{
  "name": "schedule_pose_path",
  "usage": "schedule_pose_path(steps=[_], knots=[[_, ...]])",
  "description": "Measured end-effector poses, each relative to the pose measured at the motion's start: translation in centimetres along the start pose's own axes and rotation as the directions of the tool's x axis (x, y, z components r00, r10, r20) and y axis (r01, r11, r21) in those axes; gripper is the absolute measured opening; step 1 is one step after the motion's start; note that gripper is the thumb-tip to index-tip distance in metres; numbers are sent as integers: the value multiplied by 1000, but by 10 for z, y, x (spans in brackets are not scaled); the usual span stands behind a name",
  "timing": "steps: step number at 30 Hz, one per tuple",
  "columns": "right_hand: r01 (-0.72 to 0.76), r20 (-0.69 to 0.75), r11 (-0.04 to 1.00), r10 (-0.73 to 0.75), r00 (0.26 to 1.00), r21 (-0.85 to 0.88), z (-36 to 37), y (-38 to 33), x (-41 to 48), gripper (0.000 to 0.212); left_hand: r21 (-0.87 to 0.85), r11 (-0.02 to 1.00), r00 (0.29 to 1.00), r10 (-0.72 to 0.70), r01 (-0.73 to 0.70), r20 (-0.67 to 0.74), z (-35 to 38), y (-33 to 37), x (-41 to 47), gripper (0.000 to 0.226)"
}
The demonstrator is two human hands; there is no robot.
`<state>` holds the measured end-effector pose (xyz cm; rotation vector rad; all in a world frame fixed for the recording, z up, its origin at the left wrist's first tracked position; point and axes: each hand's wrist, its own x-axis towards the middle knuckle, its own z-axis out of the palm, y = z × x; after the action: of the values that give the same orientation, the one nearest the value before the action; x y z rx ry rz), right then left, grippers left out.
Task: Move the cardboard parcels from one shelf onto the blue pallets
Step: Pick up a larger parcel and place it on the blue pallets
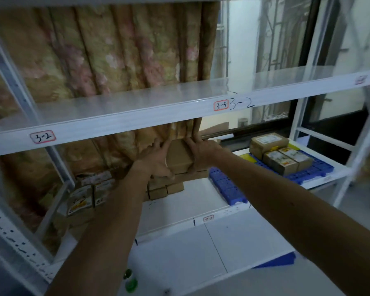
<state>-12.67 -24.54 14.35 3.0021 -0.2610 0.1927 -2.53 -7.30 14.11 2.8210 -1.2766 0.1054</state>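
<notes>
a brown parcel is clamped between both hands under the shelf labelled 3-3, just above a wider flat box. the left hand presses its left side, fingers spread straight; the right hand presses its right side, fingers straight. small boxes lie below. a blue pallet sits just right; a second pallet carries labelled parcels.

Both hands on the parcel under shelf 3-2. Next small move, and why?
Probably lift the cardboard parcel slightly and swing it right. The left hand and right hand already flank its sides. It sits atop other cardboard. The blue pallet to the right holds three parcels and still shows bare grid.
</notes>
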Motion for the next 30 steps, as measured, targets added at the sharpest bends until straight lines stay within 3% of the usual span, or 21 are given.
schedule_pose_path(steps=[9,17,24,30], knots=[[-100,-24,995,100,995,-14,-29,64,-78,125,146,986,995,84,-76,-50,-17,99,0,143],[-115,-70,992,111,991,-54,-24,139,-107,124,168,981,991,110,-95,-82,-17,176,25,138],[-96,-12,995,95,995,-18,22,234,-121,125,127,990,996,69,-61,-58,20,263,64,139],[13,94,1000,-12,996,-11,81,279,-115,127,99,995,999,17,-13,-32,76,298,80,136]])
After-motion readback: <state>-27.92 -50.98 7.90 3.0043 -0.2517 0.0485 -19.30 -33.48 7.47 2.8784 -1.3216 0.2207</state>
